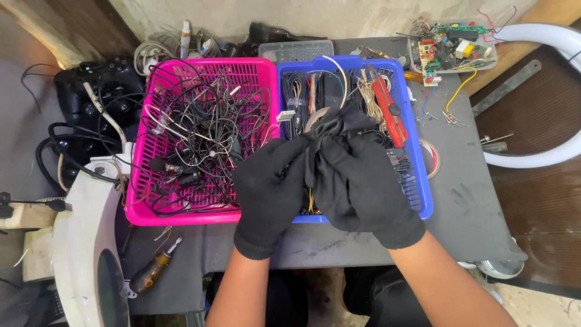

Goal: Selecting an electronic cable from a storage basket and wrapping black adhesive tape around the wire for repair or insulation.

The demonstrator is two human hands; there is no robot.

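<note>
Gloved hands joined over two baskets of sorted wire.

Left hand [269, 194] pinching the loose black fabric at the fingertips of the right hand [357, 181], both in black knit gloves [339, 130], apparently tugging the right glove on or off; nothing else gripped. Glove fingers bunched and pointing up and away, long axis running from wrist toward the far table edge, above the seam between the pink basket [200, 139] of tangled dark cables and the blue basket [411, 163] of coiled leads. Baskets set side by side, touching, likely to keep wires apart. Screwdriver [154, 269] lying at lower left; circuit boards in a clear tray [451, 48] at far right.
</note>
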